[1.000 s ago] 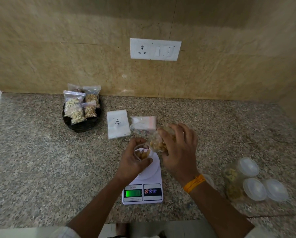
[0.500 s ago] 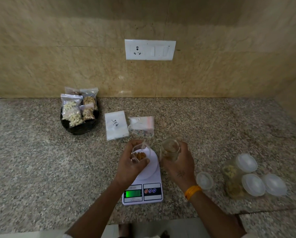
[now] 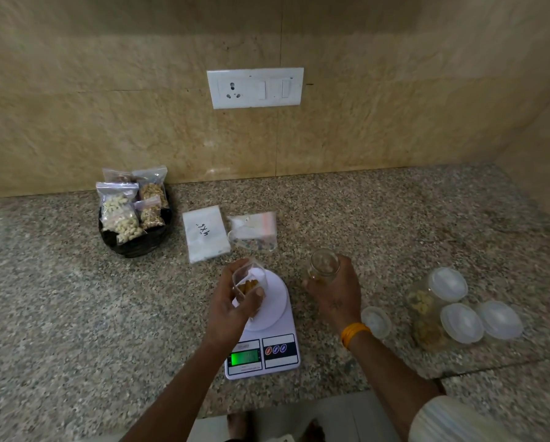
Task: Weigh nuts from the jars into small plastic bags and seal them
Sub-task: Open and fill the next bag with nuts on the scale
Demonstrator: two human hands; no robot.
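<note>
our left hand [image 3: 235, 301] pinches the bag [image 3: 249, 282] open on the scale [image 3: 268, 317]; our right hand [image 3: 334, 288] grips the jar [image 3: 323, 264] upright, so we read the display before adding nuts.

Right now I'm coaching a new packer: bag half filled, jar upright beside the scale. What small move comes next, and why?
Probably let go of the small clear plastic bag on the white digital scale to read its weight: the left hand holds it over the platform, and the right hand holds the open glass jar upright, not pouring.
</note>
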